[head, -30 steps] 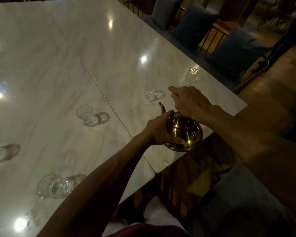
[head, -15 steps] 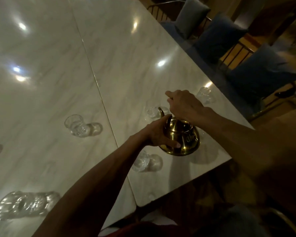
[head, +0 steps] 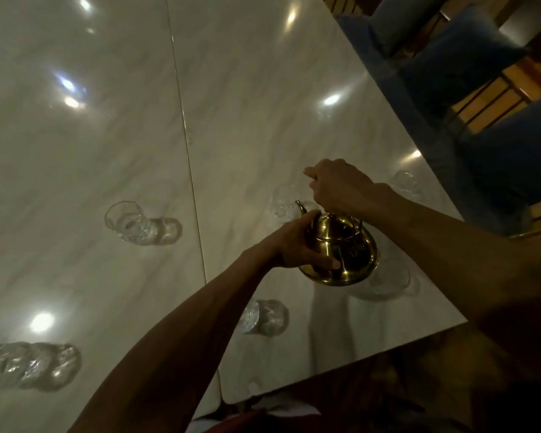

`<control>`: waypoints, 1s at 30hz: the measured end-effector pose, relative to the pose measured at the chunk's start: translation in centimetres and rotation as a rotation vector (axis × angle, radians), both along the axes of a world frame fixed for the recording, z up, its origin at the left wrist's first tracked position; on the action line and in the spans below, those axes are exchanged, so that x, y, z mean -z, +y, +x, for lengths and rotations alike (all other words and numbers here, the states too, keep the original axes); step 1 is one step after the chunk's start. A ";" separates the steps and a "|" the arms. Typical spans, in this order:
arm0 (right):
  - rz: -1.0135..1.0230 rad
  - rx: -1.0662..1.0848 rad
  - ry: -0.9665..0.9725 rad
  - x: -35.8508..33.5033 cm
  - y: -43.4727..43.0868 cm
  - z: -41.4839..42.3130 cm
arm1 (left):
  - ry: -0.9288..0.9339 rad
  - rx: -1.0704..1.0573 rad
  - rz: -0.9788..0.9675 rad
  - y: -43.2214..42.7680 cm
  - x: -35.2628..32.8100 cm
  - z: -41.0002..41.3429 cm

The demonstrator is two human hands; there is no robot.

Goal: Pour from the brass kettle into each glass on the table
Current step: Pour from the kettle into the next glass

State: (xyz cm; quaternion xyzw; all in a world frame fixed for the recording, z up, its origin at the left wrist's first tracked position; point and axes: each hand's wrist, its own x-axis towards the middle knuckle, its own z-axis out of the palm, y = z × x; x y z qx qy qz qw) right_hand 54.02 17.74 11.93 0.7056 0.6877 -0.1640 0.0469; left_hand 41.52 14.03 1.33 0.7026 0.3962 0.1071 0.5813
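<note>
The brass kettle (head: 345,250) hangs above the white marble table (head: 247,89), its spout tipped toward a clear glass (head: 283,201) just beyond it. My right hand (head: 338,185) grips the kettle's top handle. My left hand (head: 297,245) cups the kettle's left side. Several more glasses stand around: one at mid-left (head: 128,221), one near my left forearm (head: 263,317), one under the kettle's right side (head: 388,278), one at the far right edge (head: 406,182), and a blurred one at bottom left (head: 28,365).
A seam (head: 185,129) runs between the two table slabs. Blue cushioned chairs (head: 456,57) line the table's right side. The table's near edge (head: 341,373) lies close to my body, with dark wooden floor below.
The view has tilted further down over the table. The kettle has moved forward over the table toward the glass by its spout; both hands keep their grip.
</note>
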 end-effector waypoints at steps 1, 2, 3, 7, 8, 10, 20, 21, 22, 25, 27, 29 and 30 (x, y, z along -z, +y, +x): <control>-0.017 -0.012 -0.001 0.1 0.4 0.1 | -0.012 -0.009 -0.008 0.1 0.1 0.2; -0.030 -0.028 -0.010 0.2 0.7 0.1 | -0.026 -0.016 -0.017 0.2 0.2 0.3; -0.039 -0.042 -0.022 0.2 0.9 0.1 | -0.037 -0.022 -0.027 0.3 0.3 0.5; -0.046 -0.073 -0.058 0.3 1.8 0.2 | -0.059 -0.046 -0.045 0.7 0.6 0.8; -0.047 -0.078 -0.062 0.3 1.9 0.2 | -0.063 -0.050 -0.049 0.9 0.7 0.8; -0.051 -0.082 -0.059 0.4 2.1 0.2 | -0.068 -0.048 -0.053 1.0 0.7 0.7; -0.085 -0.079 -0.044 0.7 3.0 -0.1 | -0.093 -0.059 -0.080 1.2 0.7 0.5; -0.086 -0.078 -0.044 0.6 3.0 -0.1 | -0.095 -0.058 -0.084 1.2 0.7 0.6; -0.088 -0.080 -0.047 0.5 3.0 -0.2 | -0.095 -0.059 -0.087 1.3 0.7 0.6; -0.092 -0.087 -0.056 0.3 3.0 -0.3 | -0.094 -0.057 -0.086 1.4 0.7 0.6; -0.096 -0.081 -0.063 0.3 3.2 -0.4 | -0.096 -0.059 -0.079 1.4 0.7 0.5; -0.100 -0.079 -0.073 0.3 3.3 -0.5 | -0.107 -0.061 -0.076 1.4 0.7 0.4; -0.104 -0.082 -0.076 0.3 3.4 -0.5 | -0.110 -0.060 -0.070 1.4 0.7 0.4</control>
